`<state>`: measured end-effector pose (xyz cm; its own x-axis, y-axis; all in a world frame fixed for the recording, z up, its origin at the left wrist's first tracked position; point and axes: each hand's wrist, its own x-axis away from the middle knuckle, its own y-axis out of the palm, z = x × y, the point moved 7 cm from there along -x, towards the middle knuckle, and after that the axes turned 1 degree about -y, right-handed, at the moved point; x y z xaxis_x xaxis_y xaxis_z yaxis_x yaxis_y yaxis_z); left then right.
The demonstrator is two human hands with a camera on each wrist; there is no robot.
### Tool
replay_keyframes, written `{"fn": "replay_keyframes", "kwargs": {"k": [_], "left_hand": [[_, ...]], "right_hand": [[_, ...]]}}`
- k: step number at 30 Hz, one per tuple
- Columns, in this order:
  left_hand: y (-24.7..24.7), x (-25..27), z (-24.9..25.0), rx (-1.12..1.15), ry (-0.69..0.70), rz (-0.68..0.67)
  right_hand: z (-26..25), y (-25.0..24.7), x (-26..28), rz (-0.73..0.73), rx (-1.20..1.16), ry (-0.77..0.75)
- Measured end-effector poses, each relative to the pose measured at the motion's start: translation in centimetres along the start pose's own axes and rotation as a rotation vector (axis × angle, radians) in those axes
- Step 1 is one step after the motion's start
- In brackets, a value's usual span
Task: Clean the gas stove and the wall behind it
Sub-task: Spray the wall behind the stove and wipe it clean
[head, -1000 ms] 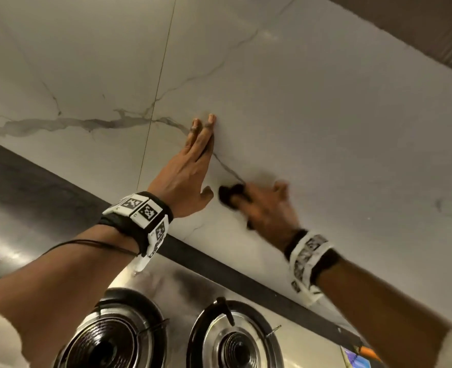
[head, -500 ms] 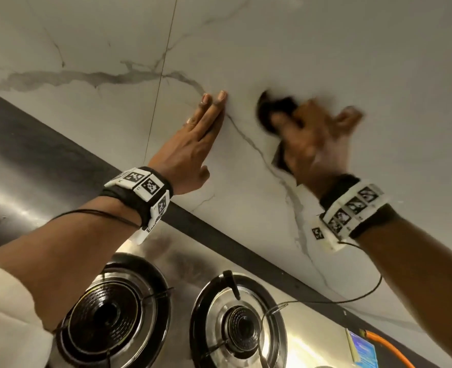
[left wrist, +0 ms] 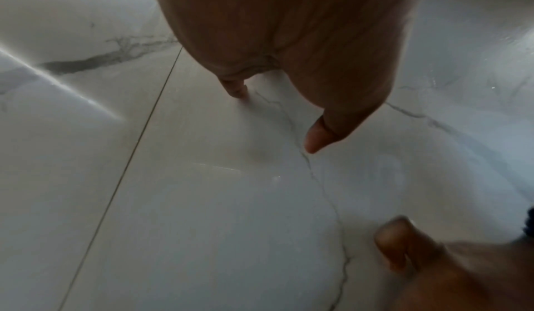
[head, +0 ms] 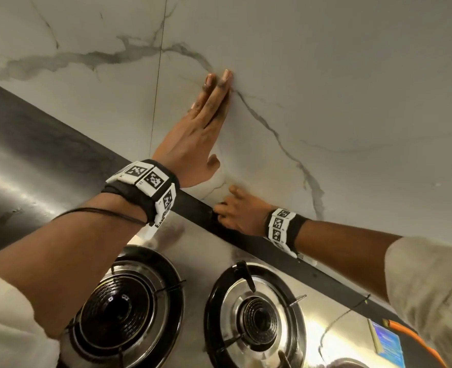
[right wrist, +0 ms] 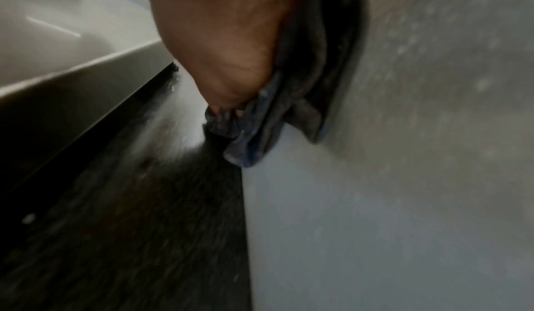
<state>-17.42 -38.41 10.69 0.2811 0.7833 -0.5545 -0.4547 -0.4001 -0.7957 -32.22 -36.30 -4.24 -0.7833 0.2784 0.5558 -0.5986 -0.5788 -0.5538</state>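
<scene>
My left hand (head: 208, 123) lies flat on the white marble-look wall (head: 339, 75), fingers straight and together, thumb out. It holds nothing; the left wrist view shows its palm (left wrist: 289, 53) against the tile (left wrist: 202, 201). Lower down, my right hand (head: 238, 211) presses a dark grey cloth (right wrist: 292, 101) against the foot of the wall, just above the black strip (head: 272, 251). Its fingers (right wrist: 228, 101) curl over the bunched cloth, which the head view mostly hides. The steel gas stove (head: 193, 248) sits below.
The stove's left burner (head: 123, 312) and right burner (head: 256, 317) lie under my forearms. An orange hose (head: 405, 330) and a blue sticker (head: 387, 343) are at the stove's right end. A vertical tile joint (head: 158, 88) runs left of my left hand.
My right hand has swept the cloth down the wall, from beside my left fingertips to the base by the black strip. My left hand has stayed pressed on the wall.
</scene>
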Motion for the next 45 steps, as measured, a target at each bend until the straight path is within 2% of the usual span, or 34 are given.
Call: {"fn": "replay_keyframes", "kwargs": {"k": [2,7,9,13,16,17,18,20,22,24,26,28,31,34,37,39,42,45], "left_hand": [[-0.2,0.0,0.1,0.013,0.0,-0.005],[-0.6,0.1,0.0,-0.004,0.022,-0.032],[-0.7,0.0,0.0,-0.011,0.02,-0.029],[-0.6,0.0,0.4,0.008,0.005,-0.002],[-0.2,-0.1,0.9,0.002,-0.028,0.022],[-0.1,-0.2,1.1,0.002,-0.036,0.031],[0.0,-0.3,1.4,0.004,-0.04,0.04],[-0.1,-0.4,1.8,0.014,-0.041,0.056],[-0.3,-0.5,1.8,0.019,-0.028,0.057],[-0.5,-0.5,1.8,0.008,-0.003,0.046],[-0.8,-0.6,1.8,-0.005,0.016,0.033],[-1.1,-0.8,2.0,-0.004,0.034,0.025],[-1.6,-1.2,2.6,0.022,0.036,0.033],[-2.1,-1.8,3.7,0.059,0.027,0.051],[-2.5,-2.4,4.6,0.074,0.021,0.08],[-2.8,-2.9,5.5,0.082,0.046,0.091],[-3.8,-3.7,6.6,0.103,0.09,0.116],[-4.7,-4.3,7.3,0.1,0.116,0.14]], "right_hand": [[-0.9,0.4,0.4,0.002,-0.04,0.027],[0.3,-0.4,3.7,0.135,-0.136,0.294],[2.2,-2.0,6.3,0.28,-0.174,0.482],[8.1,-7.2,14.0,0.7,-0.097,0.886],[12.7,-10.4,18.2,0.834,0.007,1.131],[13.1,-10.5,18.5,0.869,0.017,1.165],[12.7,-10.3,18.2,0.901,0.009,1.147],[9.8,-8.3,15.2,0.875,-0.078,0.994],[5.5,-4.8,11.5,0.691,-0.171,0.824],[2.7,-2.4,10.0,0.518,-0.241,0.757],[3.0,-2.5,10.6,0.502,-0.23,0.768],[5.2,-4.5,12.4,0.603,-0.212,0.843],[11.7,-9.4,18.3,0.775,-0.129,1.095],[18.1,-15.1,26.2,1.01,0.28,1.292],[23.7,-17.5,31.1,1.05,0.33,1.462],[23.0,-17.5,31.1,1.006,0.389,1.521],[17.6,-14.7,26.4,0.886,0.258,1.275],[12.1,-10.4,22.4,0.656,0.058,1.052]]}}
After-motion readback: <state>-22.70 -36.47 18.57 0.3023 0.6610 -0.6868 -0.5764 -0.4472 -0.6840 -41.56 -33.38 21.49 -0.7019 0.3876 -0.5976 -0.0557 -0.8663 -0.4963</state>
